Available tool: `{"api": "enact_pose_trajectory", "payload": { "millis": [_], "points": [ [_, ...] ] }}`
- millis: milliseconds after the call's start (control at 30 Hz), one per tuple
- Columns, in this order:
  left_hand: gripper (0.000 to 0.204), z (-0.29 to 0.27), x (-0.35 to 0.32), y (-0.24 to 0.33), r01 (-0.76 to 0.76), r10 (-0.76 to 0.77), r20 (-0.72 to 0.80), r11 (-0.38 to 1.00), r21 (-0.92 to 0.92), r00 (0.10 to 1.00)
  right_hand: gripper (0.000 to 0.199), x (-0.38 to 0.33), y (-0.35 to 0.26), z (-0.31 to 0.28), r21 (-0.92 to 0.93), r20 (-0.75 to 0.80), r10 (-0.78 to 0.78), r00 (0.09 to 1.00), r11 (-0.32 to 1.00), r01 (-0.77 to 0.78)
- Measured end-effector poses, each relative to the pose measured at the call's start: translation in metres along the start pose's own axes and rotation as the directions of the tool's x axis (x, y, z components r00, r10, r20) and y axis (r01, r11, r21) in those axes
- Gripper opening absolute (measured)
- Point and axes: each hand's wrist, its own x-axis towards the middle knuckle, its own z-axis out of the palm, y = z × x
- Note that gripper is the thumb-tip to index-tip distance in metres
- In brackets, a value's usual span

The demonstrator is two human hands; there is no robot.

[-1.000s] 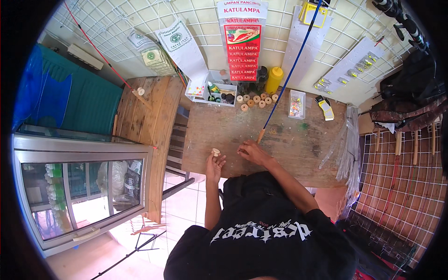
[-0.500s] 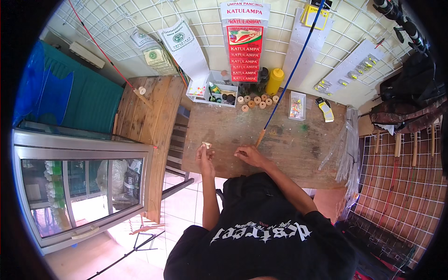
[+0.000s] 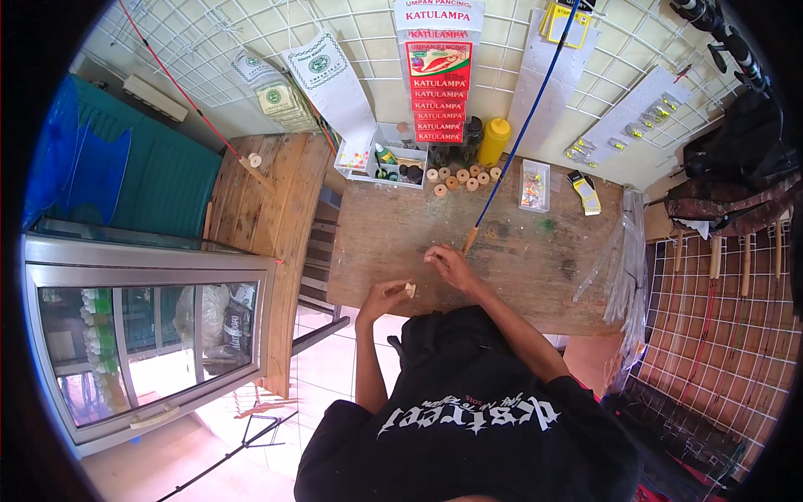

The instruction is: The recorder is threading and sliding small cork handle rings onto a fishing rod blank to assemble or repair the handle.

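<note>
I stand at a worn wooden table (image 3: 535, 259). My left hand (image 3: 385, 297) is near the table's front edge and holds a small pale spool-like piece (image 3: 410, 289) in its fingertips. My right hand (image 3: 450, 266) rests a little farther in, fingers pinched together; any fine line between the two hands is too thin to see. Just beyond my right hand lies the butt end of a blue fishing rod (image 3: 523, 134) that leans up against the wall grid.
Several wooden spools (image 3: 462, 176) sit at the table's back, beside a white organiser tray (image 3: 386, 159), a yellow bottle (image 3: 495, 140) and a clear box of lures (image 3: 534, 184). A red rod (image 3: 180, 92) leans left. A glass cabinet (image 3: 150, 335) stands at my left.
My left hand with the small pale piece moved left and away from the right hand, then came back near the front edge. The right hand stayed nearly in place.
</note>
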Motion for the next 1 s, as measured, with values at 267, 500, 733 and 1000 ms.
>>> {"api": "enact_pose_trajectory", "payload": {
  "millis": [267, 500, 733, 1000],
  "points": [
    [0.034, 0.007, 0.007, -0.001, -0.001, -0.071, -0.056, 0.613, -0.79, 0.996, 0.016, -0.012, 0.004, 0.003, -0.08, 0.033, 0.035, 0.999, 0.996, -0.032],
    [0.037, 0.053, 0.039, -0.006, -0.093, -0.413, -0.253, 0.369, -0.925, 0.875, 0.016, -0.009, -0.003, 0.007, -0.196, 0.15, -0.036, 0.988, 0.978, 0.066],
    [0.033, 0.049, 0.039, 0.001, 0.11, -0.056, -0.47, 0.99, 0.088, 0.881, 0.018, -0.007, 0.011, 0.007, -0.178, 0.166, -0.135, 0.977, 0.97, 0.164],
    [0.033, 0.038, 0.026, 0.014, 0.105, -0.134, -0.14, 0.975, -0.197, 0.981, 0.018, -0.012, 0.0, 0.001, -0.192, 0.128, 0.036, 0.991, 0.981, -0.011]
  ]
}}
